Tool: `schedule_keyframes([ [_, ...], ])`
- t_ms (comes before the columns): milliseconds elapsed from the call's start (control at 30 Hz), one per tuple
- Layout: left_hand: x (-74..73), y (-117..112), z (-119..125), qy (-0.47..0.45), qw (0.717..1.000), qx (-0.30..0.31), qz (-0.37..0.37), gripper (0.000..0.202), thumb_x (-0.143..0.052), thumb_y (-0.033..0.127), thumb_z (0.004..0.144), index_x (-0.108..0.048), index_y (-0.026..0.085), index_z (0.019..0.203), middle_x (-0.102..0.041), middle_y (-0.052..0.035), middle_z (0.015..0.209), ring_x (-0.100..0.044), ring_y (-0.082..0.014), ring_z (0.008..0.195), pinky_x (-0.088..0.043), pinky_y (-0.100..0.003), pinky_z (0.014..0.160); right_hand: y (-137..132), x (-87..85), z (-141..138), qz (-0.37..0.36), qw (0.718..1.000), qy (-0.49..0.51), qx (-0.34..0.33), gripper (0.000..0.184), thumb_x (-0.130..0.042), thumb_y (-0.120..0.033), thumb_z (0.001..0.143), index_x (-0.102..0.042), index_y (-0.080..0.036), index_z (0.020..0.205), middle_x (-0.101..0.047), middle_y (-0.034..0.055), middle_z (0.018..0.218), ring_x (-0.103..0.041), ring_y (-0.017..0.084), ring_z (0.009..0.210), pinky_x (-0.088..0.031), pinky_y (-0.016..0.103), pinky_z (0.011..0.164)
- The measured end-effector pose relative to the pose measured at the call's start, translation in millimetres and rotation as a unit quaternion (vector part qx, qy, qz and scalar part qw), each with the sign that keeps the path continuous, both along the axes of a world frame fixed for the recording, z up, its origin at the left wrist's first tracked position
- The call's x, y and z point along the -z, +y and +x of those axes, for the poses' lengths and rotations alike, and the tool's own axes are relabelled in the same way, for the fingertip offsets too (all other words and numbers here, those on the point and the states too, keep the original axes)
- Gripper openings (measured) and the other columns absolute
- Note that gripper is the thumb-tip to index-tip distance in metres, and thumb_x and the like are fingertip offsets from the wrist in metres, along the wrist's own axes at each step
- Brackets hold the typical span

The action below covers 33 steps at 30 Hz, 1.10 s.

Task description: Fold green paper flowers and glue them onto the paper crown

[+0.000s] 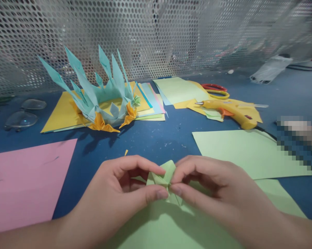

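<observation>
Both my hands meet low in the middle of the view over a small folded piece of light green paper (165, 176). My left hand (119, 193) pinches its left side between thumb and forefinger. My right hand (213, 190) pinches its right side the same way. The folded piece is held just above a larger light green sheet (156, 224) lying on the blue table (156, 138). Most of the small piece is hidden by my fingers.
A teal and orange folded-paper crown (98, 97) stands on a stack of coloured sheets at the back left. A yellow glue gun (231, 110) and scissors (215, 90) lie back right. A pink sheet (26, 180) lies left, a green sheet (244, 152) right. Perforated mesh (156, 34) closes the back.
</observation>
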State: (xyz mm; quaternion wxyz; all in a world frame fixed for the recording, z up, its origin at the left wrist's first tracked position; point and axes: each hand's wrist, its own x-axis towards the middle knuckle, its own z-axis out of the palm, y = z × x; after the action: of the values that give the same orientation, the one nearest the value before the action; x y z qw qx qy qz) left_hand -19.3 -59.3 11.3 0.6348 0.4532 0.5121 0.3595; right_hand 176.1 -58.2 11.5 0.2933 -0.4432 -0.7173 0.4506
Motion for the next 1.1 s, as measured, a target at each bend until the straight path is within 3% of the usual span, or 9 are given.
schedule_keyframes([
  [167, -2.3, -0.4, 0.7, 0.027, 0.999, -0.006, 0.019, 0.009, -0.079, 0.017, 0.065, -0.076, 0.025, 0.062, -0.072, 0.0037, 0.061, -0.06, -0.0074, 0.055, -0.048, -0.009, 0.051, -0.3, -2.8, -2.3, 0.002, 1.0, -0.023, -0.012, 0.013, -0.057, -0.012, 0.084, -0.06, -0.023, 0.077, -0.063, -0.0074, 0.064, -0.057, 0.005, 0.055, -0.044, 0.011, 0.051],
  [433, -3.5, -0.9, 6.5, 0.064, 0.996, -0.006, 0.056, 0.013, -0.072, 0.012, 0.065, -0.071, 0.022, 0.057, -0.067, 0.0074, 0.052, -0.056, -0.0039, 0.047, -0.044, -0.006, 0.046, -4.9, 0.0, -1.7, 0.034, 0.997, -0.061, -0.028, 0.013, -0.053, -0.013, 0.086, -0.058, -0.023, 0.079, -0.063, -0.0067, 0.068, -0.057, 0.006, 0.056, -0.047, 0.011, 0.054],
  [667, -0.4, -0.4, 2.9, 0.031, 0.999, 0.013, 0.006, 0.015, -0.079, 0.014, 0.061, -0.066, 0.019, 0.057, -0.066, 0.0057, 0.056, -0.057, -0.007, 0.053, -0.046, -0.012, 0.05, -6.3, -2.5, -1.9, 0.051, 0.996, -0.075, -0.026, 0.014, -0.05, -0.013, 0.088, -0.055, -0.023, 0.081, -0.063, -0.005, 0.067, -0.057, 0.008, 0.055, -0.045, 0.014, 0.05],
  [867, -1.4, -3.9, 4.6, 0.0, 0.999, 0.042, -0.028, 0.02, -0.079, 0.015, 0.065, -0.061, 0.018, 0.056, -0.066, 0.0037, 0.06, -0.06, -0.0101, 0.06, -0.047, -0.017, 0.057, -9.2, 2.2, -3.2, 0.042, 0.999, -0.025, 0.007, 0.013, -0.051, -0.017, 0.088, -0.042, -0.026, 0.09, -0.056, -0.0064, 0.06, -0.056, 0.011, 0.051, -0.042, 0.018, 0.043],
  [1100, -0.1, -3.6, 2.6, 0.033, 0.997, 0.06, 0.023, 0.023, -0.073, 0.018, 0.073, -0.053, 0.019, 0.062, -0.058, 0.0067, 0.061, -0.053, -0.0079, 0.058, -0.043, -0.015, 0.055, -5.0, -0.7, -0.1, 0.114, 0.992, -0.04, -0.032, 0.01, -0.057, -0.014, 0.087, -0.052, -0.024, 0.086, -0.062, -0.004, 0.067, -0.059, 0.009, 0.055, -0.048, 0.016, 0.05],
])
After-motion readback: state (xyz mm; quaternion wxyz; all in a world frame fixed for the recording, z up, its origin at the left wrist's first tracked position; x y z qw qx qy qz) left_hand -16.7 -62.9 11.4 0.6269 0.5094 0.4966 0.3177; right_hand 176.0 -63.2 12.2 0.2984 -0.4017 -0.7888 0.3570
